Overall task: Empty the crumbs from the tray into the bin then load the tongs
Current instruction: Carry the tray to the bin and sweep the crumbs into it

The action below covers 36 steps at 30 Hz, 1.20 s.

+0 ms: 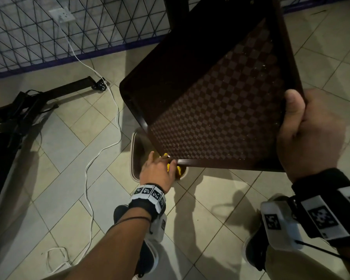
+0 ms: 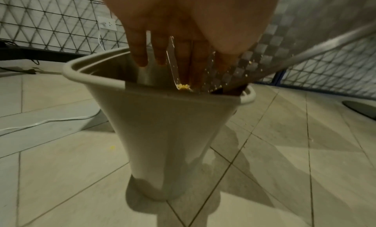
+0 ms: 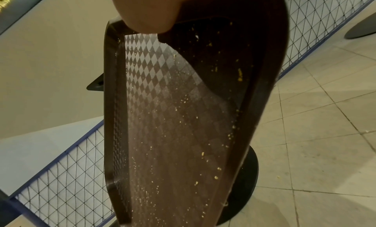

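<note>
A dark brown checkered tray [image 1: 220, 102] [image 3: 173, 117] is tilted steeply, its low corner [image 2: 264, 53] dipping into the mouth of a beige bin [image 1: 134, 158] [image 2: 162, 134] on the floor. My right hand [image 1: 309, 130] grips the tray's upper right rim, thumb [image 3: 146, 10] on the inner face. My left hand [image 1: 158, 168] [image 2: 183, 21] hangs over the bin with fingers straight, touching the tray's low corner. Yellow crumbs [image 2: 183, 86] gather at that corner, and small specks [image 3: 240, 74] still cling to the surface. No tongs are in view.
A white cable [image 1: 117, 122] trails across the tiled floor from a wall socket [image 1: 62, 15]. A black stand [image 1: 18, 110] lies at the left. A wire mesh fence [image 1: 49, 33] runs behind. A round black table base [image 3: 244, 182] stands beyond the tray. My shoes [image 1: 150, 249] are just below the bin.
</note>
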Each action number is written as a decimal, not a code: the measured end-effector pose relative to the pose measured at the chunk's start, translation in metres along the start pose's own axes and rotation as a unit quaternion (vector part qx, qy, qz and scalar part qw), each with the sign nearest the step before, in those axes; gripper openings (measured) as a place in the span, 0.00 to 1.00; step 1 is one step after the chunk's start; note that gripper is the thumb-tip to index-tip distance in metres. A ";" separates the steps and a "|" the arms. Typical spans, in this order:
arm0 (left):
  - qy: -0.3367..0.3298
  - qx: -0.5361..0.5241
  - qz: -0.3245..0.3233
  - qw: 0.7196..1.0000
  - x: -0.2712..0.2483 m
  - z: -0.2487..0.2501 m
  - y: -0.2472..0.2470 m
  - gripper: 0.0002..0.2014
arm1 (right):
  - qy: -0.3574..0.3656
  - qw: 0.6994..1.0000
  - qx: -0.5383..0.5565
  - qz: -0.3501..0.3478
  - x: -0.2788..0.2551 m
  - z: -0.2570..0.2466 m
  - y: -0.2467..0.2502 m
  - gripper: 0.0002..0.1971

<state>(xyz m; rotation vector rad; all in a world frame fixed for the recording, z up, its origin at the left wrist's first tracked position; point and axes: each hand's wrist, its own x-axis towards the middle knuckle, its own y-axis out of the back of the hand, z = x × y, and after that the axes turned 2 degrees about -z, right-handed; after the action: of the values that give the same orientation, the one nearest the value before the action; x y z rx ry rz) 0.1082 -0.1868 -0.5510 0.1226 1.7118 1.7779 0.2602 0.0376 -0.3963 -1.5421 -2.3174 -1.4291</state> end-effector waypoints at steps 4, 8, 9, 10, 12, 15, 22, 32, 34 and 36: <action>-0.004 0.012 0.039 0.999 0.007 -0.005 0.004 0.25 | 0.006 1.000 0.008 0.002 -0.001 0.001 0.000 0.20; -0.021 0.045 -0.088 0.995 0.009 -0.006 -0.006 0.31 | 0.011 1.000 0.020 0.007 -0.001 0.002 0.000 0.20; -0.029 0.056 -0.103 0.993 0.008 -0.006 -0.009 0.31 | 0.011 1.000 0.022 0.008 -0.001 0.002 0.000 0.20; -0.035 0.062 -0.106 0.992 0.006 -0.006 -0.009 0.30 | 0.011 1.000 0.023 0.009 -0.001 0.002 0.000 0.19; -0.035 0.073 -0.092 0.992 0.002 -0.007 -0.007 0.28 | 0.005 1.000 0.024 0.009 0.000 0.004 -0.001 0.19; -0.021 0.081 -0.048 0.995 -0.002 -0.010 -0.002 0.25 | 0.001 0.999 0.032 0.014 0.000 0.006 0.001 0.21; -0.032 0.070 -0.105 0.992 0.004 -0.001 -0.002 0.30 | 0.010 1.000 0.011 0.005 -0.002 0.004 0.002 0.21; -0.026 0.105 -0.045 0.993 0.007 -0.011 0.000 0.31 | 0.004 1.000 0.015 0.006 0.000 0.005 0.004 0.21; -0.033 0.133 -0.072 0.988 0.004 -0.009 -0.002 0.28 | 0.004 1.000 0.014 0.001 0.000 0.006 0.003 0.21; -0.029 0.142 -0.072 0.987 0.000 -0.008 -0.002 0.26 | -0.001 1.000 0.017 0.000 0.001 0.008 0.003 0.21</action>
<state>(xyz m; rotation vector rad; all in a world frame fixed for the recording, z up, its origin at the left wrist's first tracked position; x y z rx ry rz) 0.1048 -0.1937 -0.5539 0.1669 1.8741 1.4077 0.2658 0.0435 -0.3982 -1.5359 -2.3304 -1.3797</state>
